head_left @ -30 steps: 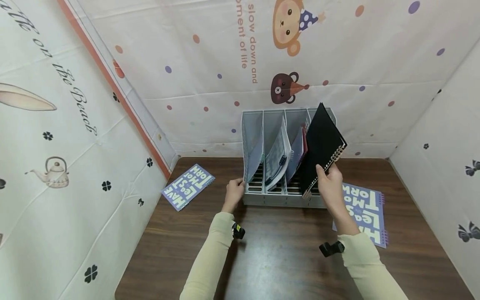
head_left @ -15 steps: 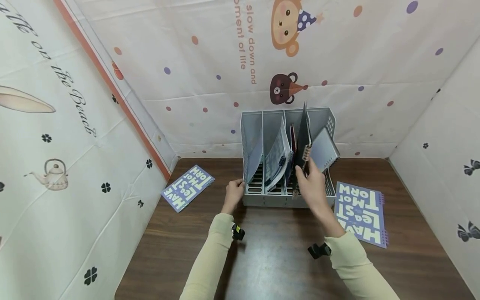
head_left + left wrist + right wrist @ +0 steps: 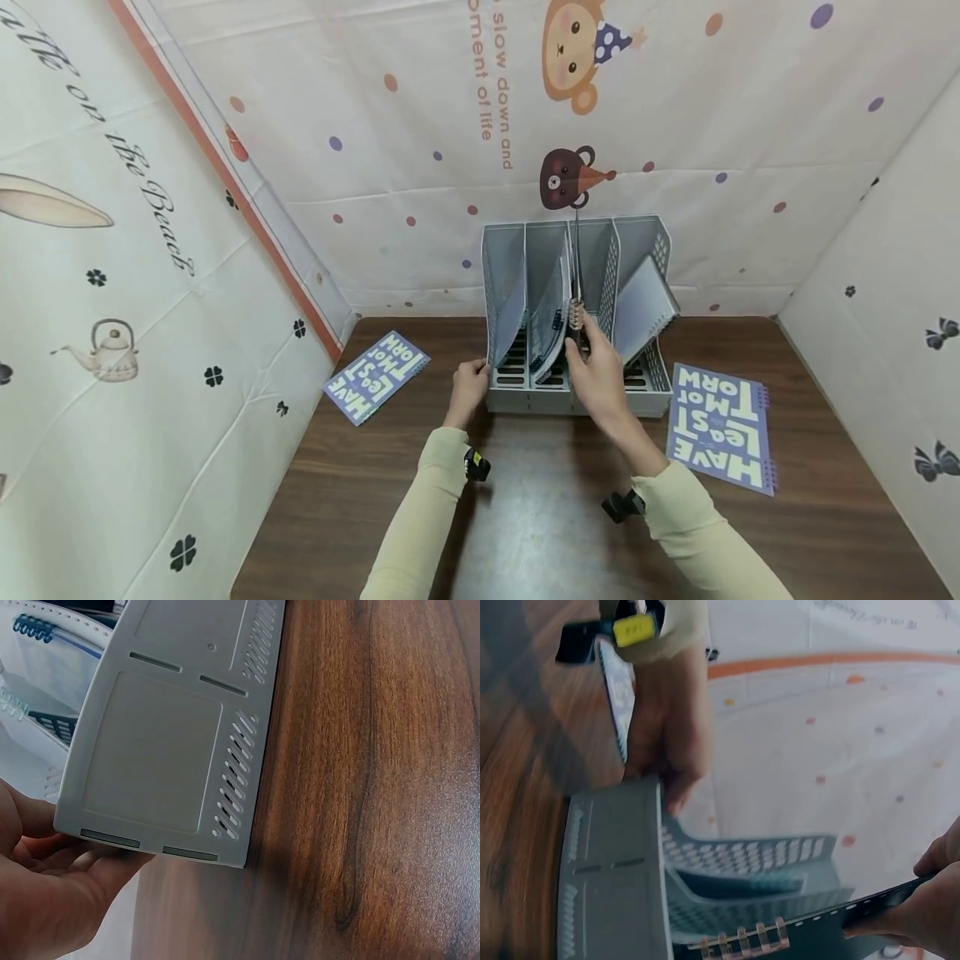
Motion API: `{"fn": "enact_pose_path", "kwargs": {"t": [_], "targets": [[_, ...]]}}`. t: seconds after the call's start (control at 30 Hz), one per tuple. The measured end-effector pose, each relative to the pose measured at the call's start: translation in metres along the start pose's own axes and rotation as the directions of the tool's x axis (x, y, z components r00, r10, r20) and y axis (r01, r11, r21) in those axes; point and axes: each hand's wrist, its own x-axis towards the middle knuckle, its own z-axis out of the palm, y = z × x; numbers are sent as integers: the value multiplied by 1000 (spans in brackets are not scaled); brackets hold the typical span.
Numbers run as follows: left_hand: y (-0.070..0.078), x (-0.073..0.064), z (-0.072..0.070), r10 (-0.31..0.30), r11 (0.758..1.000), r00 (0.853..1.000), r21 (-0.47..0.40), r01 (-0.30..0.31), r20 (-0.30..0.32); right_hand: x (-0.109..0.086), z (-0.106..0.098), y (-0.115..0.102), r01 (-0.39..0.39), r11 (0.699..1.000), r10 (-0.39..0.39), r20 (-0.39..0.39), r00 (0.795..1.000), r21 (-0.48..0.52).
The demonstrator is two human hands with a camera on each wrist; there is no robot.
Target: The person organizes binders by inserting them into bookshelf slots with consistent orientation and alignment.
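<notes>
My left hand (image 3: pixel 468 390) grips the front left corner of a grey file organizer (image 3: pixel 504 402) with upright compartments; the left wrist view shows its fingers wrapped round the front panel (image 3: pixel 150 750). My right hand (image 3: pixel 600 373) pinches a black spiral notebook (image 3: pixel 576 258), seen almost edge-on, by its ring-bound edge. It stands upright at the left side of the third compartment. In the right wrist view the rings (image 3: pixel 754 941) of the notebook show close above the organizer, and the thumb and fingers hold its spine edge. A pale spiral notebook (image 3: pixel 641 304) leans in the rightmost compartment.
Several spiral notebooks (image 3: pixel 551 312) fill the second compartment, and a bluish one (image 3: pixel 512 312) leans in the first. Purple lettered notebooks lie on the brown table (image 3: pixel 517 517): one left (image 3: pixel 377 377), one right (image 3: pixel 720 429). A printed cloth wall (image 3: pixel 420 175) stands close behind the organizer.
My right hand has carried the black notebook leftward from the rightmost compartments and turned it edge-on, exposing the pale notebook at right. Red and bluish covers in the third compartment are now hidden. Left hand unchanged.
</notes>
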Motion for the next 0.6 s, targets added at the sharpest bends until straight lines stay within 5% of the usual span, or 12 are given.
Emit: {"fn": "enact_pose_path", "kwargs": {"t": [0.2,0.37,0.6], "targets": [[0,0,1,-2,1000,1000,31,2,-1,19,-8,30,-83,994,85,-34,996,68],[1,0,1,5,1000,1000,6,-5,-19,34,-11,50,-56,995,63,-74,995,84],[0,3,1,12,999,999,47,-10,-35,50,-3,68,-43,993,47,-36,998,112]]}}
